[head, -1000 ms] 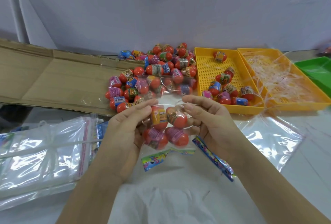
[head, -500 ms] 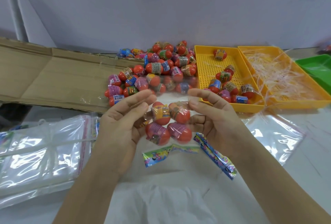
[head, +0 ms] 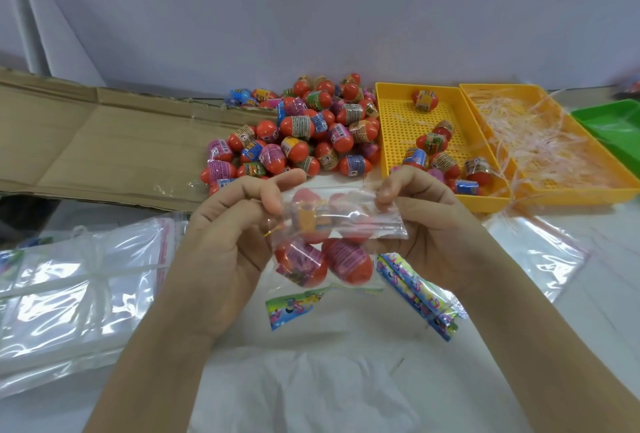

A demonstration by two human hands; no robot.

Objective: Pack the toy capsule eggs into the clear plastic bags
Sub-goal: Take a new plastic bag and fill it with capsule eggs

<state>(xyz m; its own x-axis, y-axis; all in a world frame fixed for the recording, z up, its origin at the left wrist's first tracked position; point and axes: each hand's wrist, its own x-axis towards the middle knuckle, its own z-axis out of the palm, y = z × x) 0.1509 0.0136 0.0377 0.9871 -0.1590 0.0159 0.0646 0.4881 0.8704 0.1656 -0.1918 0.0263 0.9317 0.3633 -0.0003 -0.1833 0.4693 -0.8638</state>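
Your table [head: 609, 294] carries flattened cardboard [head: 104, 141] far left, loose eggs [head: 311, 127] beside it, yellow trays [head: 485, 198] far right, and bundled bags [head: 69, 294] near left.

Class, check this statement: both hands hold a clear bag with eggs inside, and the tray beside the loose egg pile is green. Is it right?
One error: the tray beside the egg pile is yellow; the green tray sits far right. The left hand and right hand do hold the clear bag of eggs, as the head view shows.
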